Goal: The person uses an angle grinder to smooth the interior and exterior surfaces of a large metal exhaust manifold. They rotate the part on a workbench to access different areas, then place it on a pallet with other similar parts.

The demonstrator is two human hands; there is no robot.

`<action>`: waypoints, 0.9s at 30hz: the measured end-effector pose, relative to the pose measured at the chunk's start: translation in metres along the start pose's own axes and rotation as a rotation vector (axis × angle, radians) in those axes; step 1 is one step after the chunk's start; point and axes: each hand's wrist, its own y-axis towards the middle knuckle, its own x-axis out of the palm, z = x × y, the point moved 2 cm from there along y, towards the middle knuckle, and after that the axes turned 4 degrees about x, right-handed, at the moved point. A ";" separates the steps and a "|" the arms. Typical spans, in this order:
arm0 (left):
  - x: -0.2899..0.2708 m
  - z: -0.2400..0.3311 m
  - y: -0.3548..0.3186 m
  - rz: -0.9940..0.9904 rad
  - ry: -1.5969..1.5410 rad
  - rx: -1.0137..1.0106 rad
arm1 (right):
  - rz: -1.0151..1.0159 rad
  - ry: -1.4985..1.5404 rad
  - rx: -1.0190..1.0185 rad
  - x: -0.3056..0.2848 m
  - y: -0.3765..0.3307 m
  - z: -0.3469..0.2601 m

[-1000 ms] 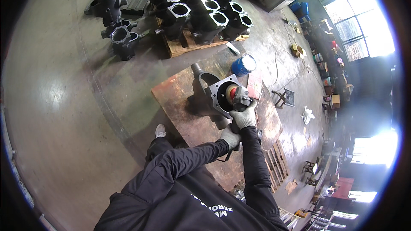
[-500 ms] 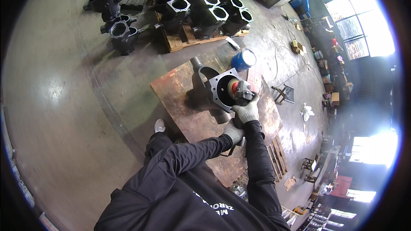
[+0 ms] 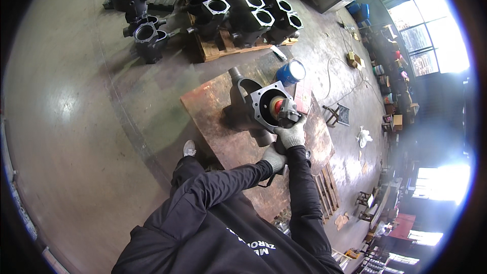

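Note:
A dark cast metal housing (image 3: 253,102) with a square flange and round bore stands on a rusty steel plate (image 3: 218,122). A power tool (image 3: 285,116) with a red disc reaches into the bore. My right hand (image 3: 292,134), in a grey glove, grips the tool's head just below the flange. My left hand (image 3: 275,159), also gloved, holds the tool's rear handle, lower and nearer to me.
A blue can (image 3: 290,71) stands beyond the housing. Several dark castings (image 3: 243,10) sit on a wooden pallet (image 3: 213,48), more castings (image 3: 139,25) on the floor at left. A cable runs past a small stool (image 3: 339,114). Another pallet (image 3: 327,193) lies at right.
The view has shifted slightly; the housing and hands sit a little higher and further right in the picture. Both hands keep their grip on the tool in the bore.

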 end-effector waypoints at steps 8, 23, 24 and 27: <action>-0.006 -0.031 0.024 0.017 0.123 -0.078 | -0.031 0.025 0.014 0.007 -0.001 -0.001; -0.001 -0.022 0.000 -0.010 -0.008 -0.074 | 0.026 -0.019 0.023 -0.003 -0.022 -0.009; 0.001 -0.023 0.000 -0.019 -0.029 -0.074 | 0.040 -0.063 0.031 -0.006 -0.024 -0.011; 0.003 -0.026 0.001 -0.015 -0.066 -0.056 | 0.025 -0.015 -0.037 -0.010 -0.026 -0.016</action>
